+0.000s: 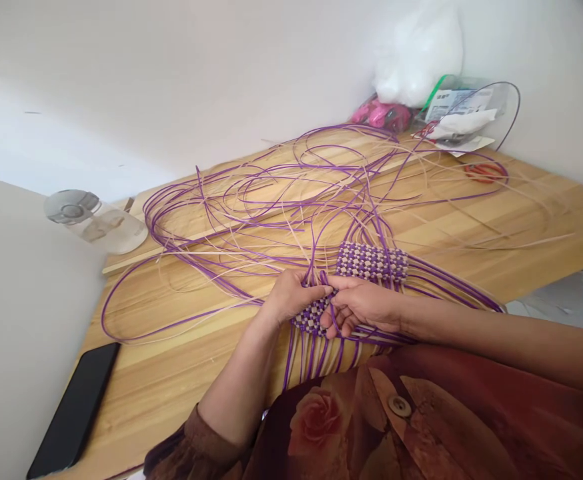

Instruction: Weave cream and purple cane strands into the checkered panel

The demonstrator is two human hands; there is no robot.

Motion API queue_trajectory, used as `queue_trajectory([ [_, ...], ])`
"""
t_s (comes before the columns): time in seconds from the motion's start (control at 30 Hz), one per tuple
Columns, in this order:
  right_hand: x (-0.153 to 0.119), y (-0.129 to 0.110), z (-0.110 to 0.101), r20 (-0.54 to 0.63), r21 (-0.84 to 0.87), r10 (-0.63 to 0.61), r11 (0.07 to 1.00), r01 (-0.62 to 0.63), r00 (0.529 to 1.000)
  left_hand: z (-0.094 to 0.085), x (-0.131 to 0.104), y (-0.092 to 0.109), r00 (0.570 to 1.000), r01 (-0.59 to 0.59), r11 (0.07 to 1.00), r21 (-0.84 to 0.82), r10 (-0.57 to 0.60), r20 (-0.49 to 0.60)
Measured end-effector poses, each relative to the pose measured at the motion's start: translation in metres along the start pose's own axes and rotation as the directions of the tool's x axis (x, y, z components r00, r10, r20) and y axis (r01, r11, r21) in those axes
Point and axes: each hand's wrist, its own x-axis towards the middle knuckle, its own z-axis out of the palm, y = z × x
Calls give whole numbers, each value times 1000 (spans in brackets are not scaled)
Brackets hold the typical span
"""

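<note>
A purple and beige woven panel (pixel 371 261) lies near the table's front edge, its long loose strands running out on all sides. My left hand (pixel 294 295) rests on the left part of the weave, thumb and fingers closed at its upper edge. Beside it, my right hand (pixel 356 305) pinches a purple strand (pixel 332 317) that loops down past its fingers. The two hands meet at the fingertips over the panel and hide part of it. Exactly which strand the left fingers grip is hard to see.
Long purple and beige strands (pixel 251 180) spread in loops across the wooden table (pixel 181 380). A black phone (pixel 74 410) lies at the left edge, with a clear bottle (pixel 99 220) farther back. Orange-handled scissors (pixel 485 173), a plastic packet (pixel 464 100) and a white bag (pixel 419 57) are at the back right.
</note>
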Motion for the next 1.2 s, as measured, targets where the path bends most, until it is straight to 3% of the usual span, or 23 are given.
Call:
queue_trajectory([
  [0.17,1,-3,-1,77,-145,24,989,-12,997,5,-1,4,998,24,999,30,-22,-60],
  [0.23,-2,-8,-6,52,-387,-13,921,33,999,7,-1,6,997,31,999,29,-29,-72],
  [0.27,-3,-13,-10,6,-555,-106,827,92,994,7,-1,6,997,34,999,18,-32,-76],
  [0.3,-5,-17,-15,-38,-718,-257,680,152,966,8,0,6,996,37,999,3,-37,-79],
  [0.33,-6,-23,-21,-44,-843,-437,499,202,899,8,0,6,996,40,999,-14,-41,-81],
  [0.4,-6,-32,-32,79,-945,-706,172,279,704,7,0,5,995,47,998,-45,-51,-82],
  [0.43,-4,-35,-36,166,-944,-760,62,325,628,7,0,4,995,51,997,-57,-55,-79],
  [0.5,4,-38,-43,329,-900,-767,-77,429,551,7,0,2,995,61,995,-77,-66,-74],
  [0.6,22,-35,-50,436,-862,-751,-192,468,496,7,1,1,996,49,992,-115,-57,-66],
  [0.73,32,-32,-64,464,-857,-752,-247,453,467,6,2,0,998,-16,989,-149,7,-57],
  [0.87,13,-44,-70,534,-841,-656,-344,418,533,4,3,-1,996,54,978,-199,-66,-56],
  [0.97,0,-53,-57,626,-777,-558,-389,496,545,6,4,-1,995,46,991,-124,-57,-87],
  [1.07,7,-53,-41,603,-783,-561,-276,558,568,8,3,-2,995,-24,999,-48,19,-99],
  [1.2,28,-48,-44,297,-902,-735,-6,433,610,6,3,-3,999,-27,990,-139,22,-40],
])
